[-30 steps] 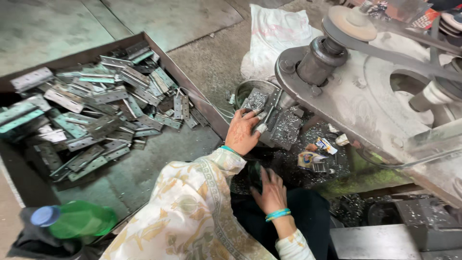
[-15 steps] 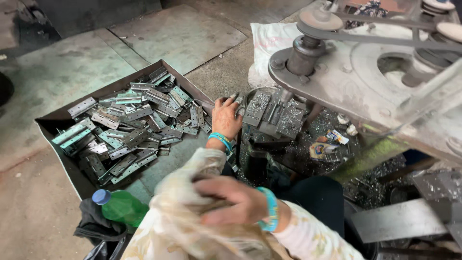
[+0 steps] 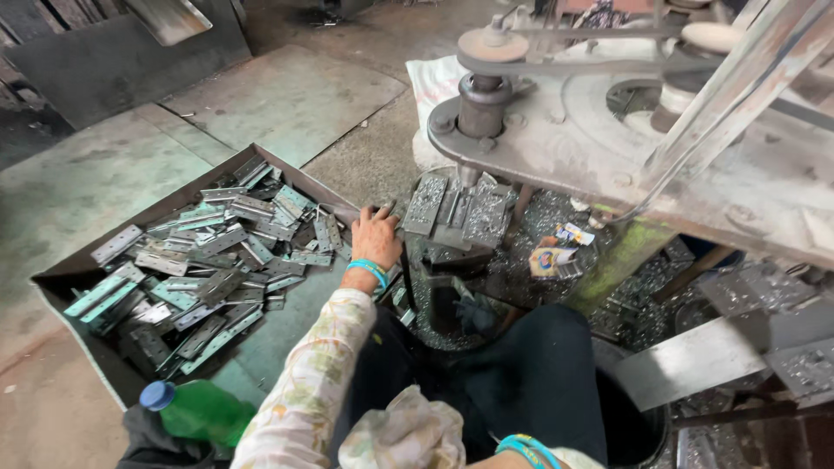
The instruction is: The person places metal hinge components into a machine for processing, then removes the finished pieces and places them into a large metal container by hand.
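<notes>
A seated worker's left hand (image 3: pixel 375 236) rests open and empty on the tray (image 3: pixel 65 276) rim, beside the still-large heap of metal hinges (image 3: pixel 217 260), few lying under the press (image 3: pixel 556 130); the right hand is mostly unseen.

The hinge plates (image 3: pixel 217 260) in the dark sheet-metal tray (image 3: pixel 61 282) are dull grey metal, some with a faint sheen. The press machine (image 3: pixel 608 148) is cast metal, matt and grimy, above glittering metal swarf (image 3: pixel 547 217). The green bottle (image 3: pixel 204 410) is glossy plastic; the patterned sleeve (image 3: pixel 304 391) is soft cloth.
</notes>
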